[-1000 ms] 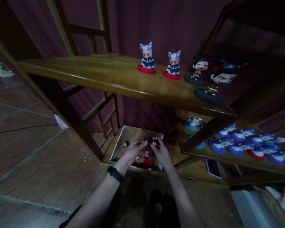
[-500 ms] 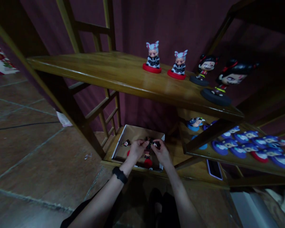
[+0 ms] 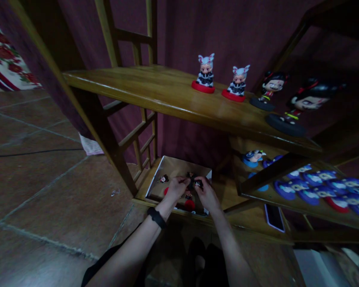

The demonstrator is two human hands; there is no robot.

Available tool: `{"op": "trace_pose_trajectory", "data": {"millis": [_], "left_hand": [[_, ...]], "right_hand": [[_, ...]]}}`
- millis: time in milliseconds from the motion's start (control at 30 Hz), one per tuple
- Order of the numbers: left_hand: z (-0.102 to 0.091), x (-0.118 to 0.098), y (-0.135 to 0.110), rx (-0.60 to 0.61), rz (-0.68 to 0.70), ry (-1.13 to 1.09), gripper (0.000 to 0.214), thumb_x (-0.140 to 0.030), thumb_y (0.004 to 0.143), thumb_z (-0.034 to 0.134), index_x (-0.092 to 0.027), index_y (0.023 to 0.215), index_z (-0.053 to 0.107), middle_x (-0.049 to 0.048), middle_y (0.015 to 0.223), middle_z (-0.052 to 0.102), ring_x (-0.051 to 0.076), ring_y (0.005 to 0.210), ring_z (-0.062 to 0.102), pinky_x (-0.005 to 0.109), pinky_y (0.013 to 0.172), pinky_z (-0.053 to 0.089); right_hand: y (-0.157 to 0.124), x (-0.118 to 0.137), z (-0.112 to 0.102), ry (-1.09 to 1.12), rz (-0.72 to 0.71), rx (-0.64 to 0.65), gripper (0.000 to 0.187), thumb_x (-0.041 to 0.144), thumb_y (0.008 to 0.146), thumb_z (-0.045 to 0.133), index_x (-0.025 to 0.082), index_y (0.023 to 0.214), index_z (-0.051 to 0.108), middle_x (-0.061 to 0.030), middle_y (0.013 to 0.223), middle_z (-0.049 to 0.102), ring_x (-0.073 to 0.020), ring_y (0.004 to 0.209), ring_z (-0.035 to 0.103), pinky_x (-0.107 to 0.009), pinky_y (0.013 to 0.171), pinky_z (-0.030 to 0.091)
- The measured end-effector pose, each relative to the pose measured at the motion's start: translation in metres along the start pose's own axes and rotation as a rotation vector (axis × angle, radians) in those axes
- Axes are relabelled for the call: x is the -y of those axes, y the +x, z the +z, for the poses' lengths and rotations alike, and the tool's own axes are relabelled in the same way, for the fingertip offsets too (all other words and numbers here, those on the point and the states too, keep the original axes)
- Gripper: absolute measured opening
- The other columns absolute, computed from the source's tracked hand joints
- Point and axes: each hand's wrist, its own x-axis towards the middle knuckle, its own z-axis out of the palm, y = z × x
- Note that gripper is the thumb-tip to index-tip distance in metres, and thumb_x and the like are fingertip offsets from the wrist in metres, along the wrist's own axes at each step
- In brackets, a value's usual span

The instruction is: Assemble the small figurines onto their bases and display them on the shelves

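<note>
Both hands work inside a shallow cardboard box on the low shelf. My right hand is closed on a small black-haired figurine, which lies partly behind the fingers. Close beside it, my left hand pinches its thumb and fingers together at something dark; what they hold is too small and dim to make out. Left of the hands lies another black-haired figurine. Below them, near the front wall, is a small figurine with a red round base.
The upper wooden shelf bears two white-haired figurines on red bases and two black-haired ones on dark bases. Several blue-based figurines crowd the right shelf. A phone lies below. A wooden post stands left.
The whole view has shifted, so the shelf and box appear slightly farther right. Both hands stay over the box in nearly the same pose, with the figurine still in my right fingers.
</note>
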Motion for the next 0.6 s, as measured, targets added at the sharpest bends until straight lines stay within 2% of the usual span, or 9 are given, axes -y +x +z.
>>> {"op": "trace_pose_trajectory", "data": {"millis": [133,333,600], "left_hand": [[-0.0004,0.0051,0.0025,-0.042,-0.034,-0.017,0.017,-0.026,0.067,0.067,-0.012,0.063,0.059,-0.0005,0.054,0.053,0.01,0.049,0.053,0.024,0.049,0.051],[0.0004,0.0031,-0.0019,-0.055,-0.116,-0.132,0.019,-0.026,0.066,0.07,-0.011,0.069,0.059,0.0034,0.061,0.059,0.013,0.056,0.058,0.029,0.056,0.054],[0.0052,0.0109,-0.0014,-0.084,-0.011,-0.073,0.014,-0.024,0.063,0.069,-0.013,0.063,0.061,-0.0007,0.051,0.056,0.01,0.048,0.055,0.019,0.047,0.047]], "right_hand": [[0.0002,0.0001,0.0034,-0.098,-0.06,0.018,0.028,0.018,0.078,0.043,0.027,0.104,0.051,-0.0036,0.104,0.058,-0.0194,0.1,0.054,-0.037,0.089,0.042],[0.0,0.0023,0.0076,-0.132,-0.055,-0.001,0.03,0.017,0.078,0.043,0.026,0.106,0.051,-0.0043,0.107,0.058,-0.0192,0.102,0.054,-0.036,0.089,0.042],[-0.002,0.0027,0.0077,-0.04,-0.004,-0.034,0.03,0.014,0.077,0.045,0.028,0.102,0.054,-0.0017,0.099,0.061,-0.0181,0.097,0.058,-0.035,0.089,0.042]]}}
